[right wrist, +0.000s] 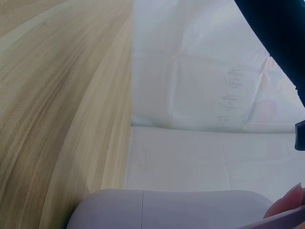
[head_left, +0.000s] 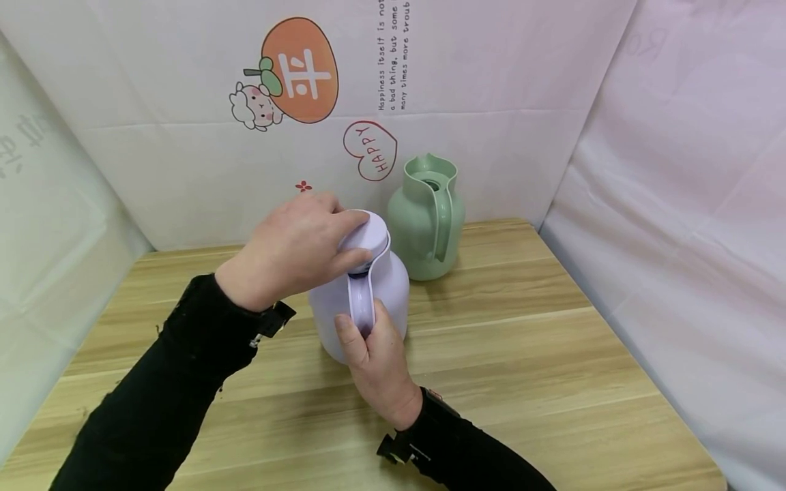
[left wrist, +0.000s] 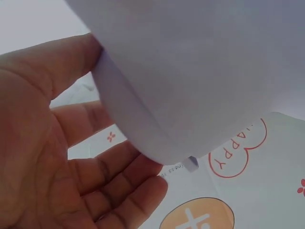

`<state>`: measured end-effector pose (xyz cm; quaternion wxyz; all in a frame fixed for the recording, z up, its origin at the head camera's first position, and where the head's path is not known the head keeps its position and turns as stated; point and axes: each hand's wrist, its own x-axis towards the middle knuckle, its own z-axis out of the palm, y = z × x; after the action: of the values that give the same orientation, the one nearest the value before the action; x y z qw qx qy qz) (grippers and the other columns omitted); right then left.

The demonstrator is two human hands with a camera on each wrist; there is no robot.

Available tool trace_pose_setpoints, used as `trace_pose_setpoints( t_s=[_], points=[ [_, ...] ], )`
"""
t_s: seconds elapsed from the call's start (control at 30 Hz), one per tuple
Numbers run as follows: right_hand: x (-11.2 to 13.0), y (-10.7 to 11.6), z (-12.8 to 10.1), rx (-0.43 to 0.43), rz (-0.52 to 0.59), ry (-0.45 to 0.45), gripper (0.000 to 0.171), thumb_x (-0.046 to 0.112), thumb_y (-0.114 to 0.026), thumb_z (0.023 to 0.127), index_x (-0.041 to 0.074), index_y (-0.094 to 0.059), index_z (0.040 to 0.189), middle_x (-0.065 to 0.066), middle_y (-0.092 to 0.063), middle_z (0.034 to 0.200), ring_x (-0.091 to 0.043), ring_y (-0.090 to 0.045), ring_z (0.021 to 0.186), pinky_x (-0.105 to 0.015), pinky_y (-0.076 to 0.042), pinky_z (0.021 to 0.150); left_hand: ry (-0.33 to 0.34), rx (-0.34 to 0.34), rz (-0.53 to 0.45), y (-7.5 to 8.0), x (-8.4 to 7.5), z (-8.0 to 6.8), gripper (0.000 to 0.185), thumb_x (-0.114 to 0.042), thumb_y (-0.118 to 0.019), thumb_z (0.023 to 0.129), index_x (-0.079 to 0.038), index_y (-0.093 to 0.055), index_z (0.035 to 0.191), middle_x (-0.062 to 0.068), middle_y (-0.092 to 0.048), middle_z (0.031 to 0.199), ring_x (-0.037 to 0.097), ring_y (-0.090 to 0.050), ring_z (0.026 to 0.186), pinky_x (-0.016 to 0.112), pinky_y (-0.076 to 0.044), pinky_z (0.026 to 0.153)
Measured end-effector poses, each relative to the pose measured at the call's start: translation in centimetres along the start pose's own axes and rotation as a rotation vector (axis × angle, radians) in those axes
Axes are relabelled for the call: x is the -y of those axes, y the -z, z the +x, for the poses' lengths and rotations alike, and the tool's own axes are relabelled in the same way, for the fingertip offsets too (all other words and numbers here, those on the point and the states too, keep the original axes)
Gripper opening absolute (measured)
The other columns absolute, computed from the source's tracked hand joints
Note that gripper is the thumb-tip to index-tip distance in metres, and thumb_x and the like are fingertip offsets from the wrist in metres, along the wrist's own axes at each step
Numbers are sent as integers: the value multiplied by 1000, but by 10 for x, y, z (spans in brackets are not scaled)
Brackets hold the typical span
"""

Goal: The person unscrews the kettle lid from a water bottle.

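A lavender thermos jug (head_left: 391, 290) stands on the wooden table, its handle facing me. My left hand (head_left: 295, 239) holds the round lavender lid (head_left: 368, 235) at the jug's mouth, thumb on the near side and fingers over the far side. A dark ring shows under the lid by the handle. Around the handle (head_left: 361, 303) my right hand (head_left: 383, 365) keeps its grip. In the left wrist view the left hand (left wrist: 52, 143) curls about pale lavender plastic. The right wrist view shows the jug's side (right wrist: 181, 207) and a bit of the right hand (right wrist: 288, 202).
Behind and to the right stands a green thermos jug (head_left: 426, 232), its mouth uncovered and its handle toward me. White printed cloth (head_left: 491, 61) hangs behind the table (head_left: 522, 368) and along both sides.
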<state>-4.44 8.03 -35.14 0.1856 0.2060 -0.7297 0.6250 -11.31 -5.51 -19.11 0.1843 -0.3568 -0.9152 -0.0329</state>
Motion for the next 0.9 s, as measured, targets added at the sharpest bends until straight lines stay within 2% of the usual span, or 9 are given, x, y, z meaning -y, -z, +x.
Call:
trace_pose_setpoints(
  t_s=[0.3,0.57,0.77,0.9],
  points=[
    [0,0,0,2,5,11,33,23,-57,107,-7,-55,122,-12,-63,103,-17,-61,90,-31,-53,75,11,-165,158,-11,-3,0,51,-57,-72,91,-8,-75,103,11,-58,77,29,-53,70,39,-46,62],
    [0,1,0,8,7,-11,32,22,-58,107,-6,-55,124,-12,-64,108,-19,-63,94,-32,-54,79,11,-284,286,-18,-6,6,63,-68,-70,86,-8,-58,70,8,-47,65,29,-46,57,39,-40,55],
    [-1,0,0,0,-16,-17,33,24,-58,107,-4,-56,124,-13,-66,111,-20,-65,96,-33,-55,81,33,-321,364,-22,-9,11,69,-73,-68,84,-11,-48,61,5,-42,60,28,-45,54,38,-37,55],
    [-1,0,0,-11,-22,4,31,25,-58,107,-2,-56,120,-12,-65,107,-19,-64,94,-32,-54,80,39,-343,402,-23,-11,14,72,-75,-67,83,-11,-45,59,3,-38,57,26,-43,51,36,-34,54]
  ],
)
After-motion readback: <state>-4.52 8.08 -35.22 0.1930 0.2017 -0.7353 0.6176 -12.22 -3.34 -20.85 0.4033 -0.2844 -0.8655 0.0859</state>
